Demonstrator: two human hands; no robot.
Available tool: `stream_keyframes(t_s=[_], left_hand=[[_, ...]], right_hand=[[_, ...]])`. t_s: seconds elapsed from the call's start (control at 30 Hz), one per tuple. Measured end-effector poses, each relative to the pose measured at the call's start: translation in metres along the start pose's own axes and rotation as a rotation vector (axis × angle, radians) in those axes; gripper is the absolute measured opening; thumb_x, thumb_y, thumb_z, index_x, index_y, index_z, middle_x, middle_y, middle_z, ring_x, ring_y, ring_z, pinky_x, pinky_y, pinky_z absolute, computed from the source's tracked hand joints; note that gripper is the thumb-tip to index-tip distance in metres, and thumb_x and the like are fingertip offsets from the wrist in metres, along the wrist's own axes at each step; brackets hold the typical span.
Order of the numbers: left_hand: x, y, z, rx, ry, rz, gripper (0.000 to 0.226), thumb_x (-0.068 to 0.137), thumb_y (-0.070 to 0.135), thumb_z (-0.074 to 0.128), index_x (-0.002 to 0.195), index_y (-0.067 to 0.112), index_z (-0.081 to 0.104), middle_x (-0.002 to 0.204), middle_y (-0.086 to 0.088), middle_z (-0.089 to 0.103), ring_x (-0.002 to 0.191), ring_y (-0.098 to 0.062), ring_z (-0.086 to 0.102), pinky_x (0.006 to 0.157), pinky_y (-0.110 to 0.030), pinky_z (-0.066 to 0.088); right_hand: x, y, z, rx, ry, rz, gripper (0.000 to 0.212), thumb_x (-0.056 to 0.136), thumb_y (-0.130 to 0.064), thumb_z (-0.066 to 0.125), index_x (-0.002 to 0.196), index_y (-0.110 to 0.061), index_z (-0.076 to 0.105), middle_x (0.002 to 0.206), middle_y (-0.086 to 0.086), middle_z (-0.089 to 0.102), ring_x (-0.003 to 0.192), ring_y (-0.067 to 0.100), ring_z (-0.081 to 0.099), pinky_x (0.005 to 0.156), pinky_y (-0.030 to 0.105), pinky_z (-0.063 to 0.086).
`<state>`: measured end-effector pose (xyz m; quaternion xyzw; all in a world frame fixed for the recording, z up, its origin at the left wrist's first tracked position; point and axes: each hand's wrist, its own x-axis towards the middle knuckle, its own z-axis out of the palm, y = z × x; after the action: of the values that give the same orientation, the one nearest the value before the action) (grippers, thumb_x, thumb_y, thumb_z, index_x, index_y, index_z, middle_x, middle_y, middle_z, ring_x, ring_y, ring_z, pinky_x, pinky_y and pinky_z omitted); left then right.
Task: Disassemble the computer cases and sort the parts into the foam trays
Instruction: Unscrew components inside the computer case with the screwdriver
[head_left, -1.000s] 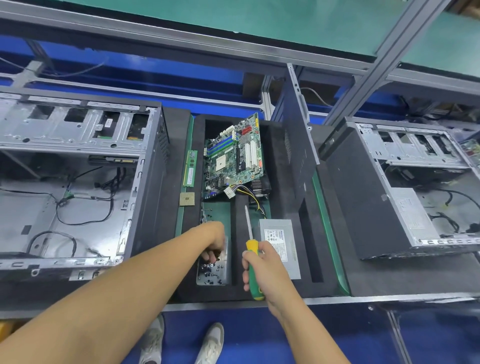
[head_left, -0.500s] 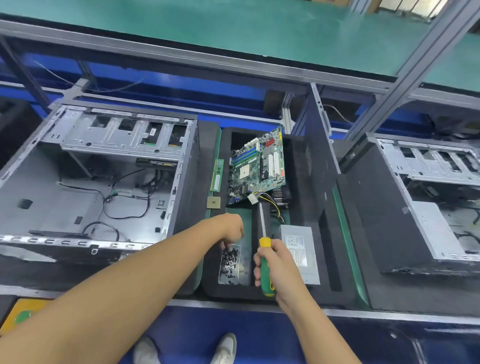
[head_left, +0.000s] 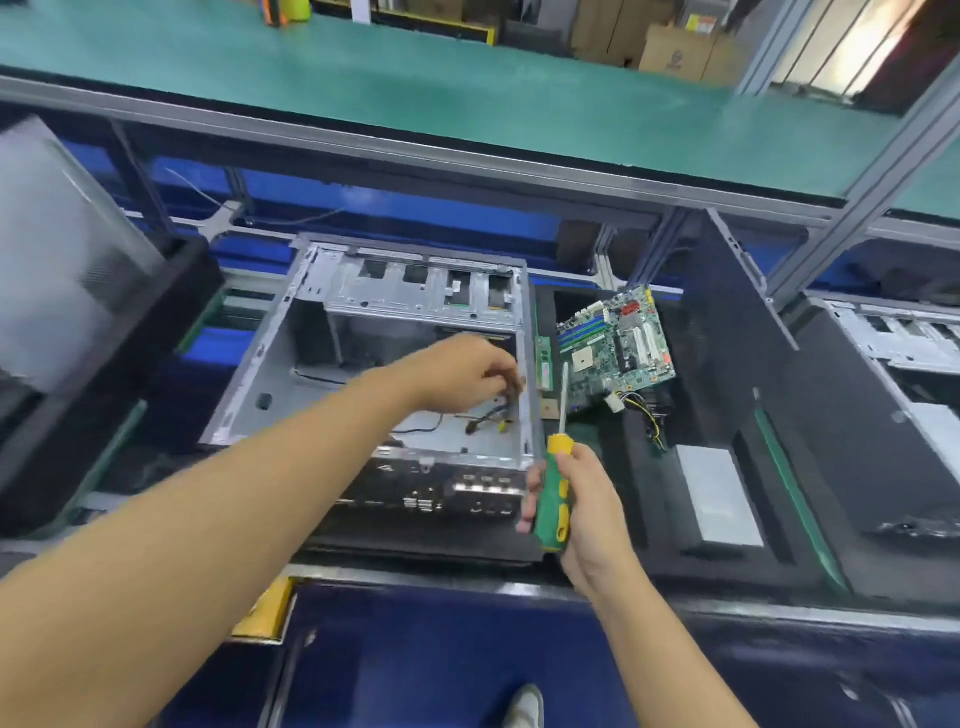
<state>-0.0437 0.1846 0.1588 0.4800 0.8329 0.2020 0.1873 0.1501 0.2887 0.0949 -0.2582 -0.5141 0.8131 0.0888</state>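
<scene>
Benchtop case (head_left: 291, 374) edge separates left hand (head_left: 467, 371), fingers unclear, from right hand (head_left: 587, 499) gripping screwdriver (head_left: 553, 501).

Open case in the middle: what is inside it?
The case holds loose black and coloured cables on its floor and a drive cage at the far end. The left hand covers whatever lies beneath it.

Open-topped computer case (head_left: 270, 374): left half of floor bare, free entry from above. Far end closed by drive cage (head_left: 415, 291); loose cables (head_left: 478, 418) by the right wall. Shaft of screwdriver (head_left: 558, 454) upright over that wall. In foam tray (head_left: 727, 564): motherboard (head_left: 618, 338) leaning at far end, side panel (head_left: 737, 338) upright along right edge.
</scene>
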Motion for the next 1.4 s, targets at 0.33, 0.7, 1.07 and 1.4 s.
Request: stream_keyframes(t_s=[0.33, 0.7, 1.07, 1.4], left_hand=[[-0.134, -0.140, -0.023, -0.006, -0.280, -0.186, 0.052, 0.081, 0.060, 0.068, 0.127, 0.039, 0.058, 0.121, 0.021, 0.060, 0.108, -0.003, 0.059, 0.089, -0.026, 0.044], [-0.156, -0.163, 0.031, 0.320, 0.151, -0.060, 0.047, 0.085, 0.063, 0.060, 0.128, 0.050, 0.051, 0.107, 0.017, 0.069, 0.100, -0.014, 0.063, 0.065, -0.028, 0.039], [-0.154, -0.162, 0.033, 0.338, 0.152, -0.051, 0.038, 0.084, 0.054, 0.058, 0.120, 0.050, 0.046, 0.092, 0.018, 0.070, 0.083, -0.015, 0.065, 0.067, -0.031, 0.052], [-0.144, -0.163, 0.033, 0.472, 0.076, -0.078, 0.025, 0.082, 0.052, 0.059, 0.073, 0.033, 0.046, 0.065, 0.014, 0.051, 0.068, -0.016, 0.055, 0.051, -0.026, 0.033]], right_hand=[[-0.042, 0.056, 0.122, 0.108, 0.099, -0.035, 0.012, 0.108, -0.024, 0.041, 0.100, -0.016, 0.047, 0.072, 0.005, 0.060, 0.049, 0.019, 0.051, 0.043, 0.029, 0.046], [-0.098, 0.123, 0.158, -0.259, -0.040, 0.207, 0.014, 0.105, -0.031, 0.043, 0.101, -0.020, 0.050, 0.074, 0.003, 0.056, 0.049, 0.020, 0.047, 0.047, 0.028, 0.042], [-0.083, 0.148, 0.168, -0.400, 0.056, 0.343, 0.017, 0.102, -0.035, 0.042, 0.105, -0.024, 0.055, 0.076, 0.002, 0.056, 0.049, 0.017, 0.048, 0.046, 0.025, 0.042], [-0.054, 0.170, 0.174, -0.377, 0.090, 0.379, 0.024, 0.103, -0.034, 0.038, 0.118, -0.039, 0.056, 0.075, 0.003, 0.053, 0.047, 0.015, 0.046, 0.045, 0.023, 0.041]])
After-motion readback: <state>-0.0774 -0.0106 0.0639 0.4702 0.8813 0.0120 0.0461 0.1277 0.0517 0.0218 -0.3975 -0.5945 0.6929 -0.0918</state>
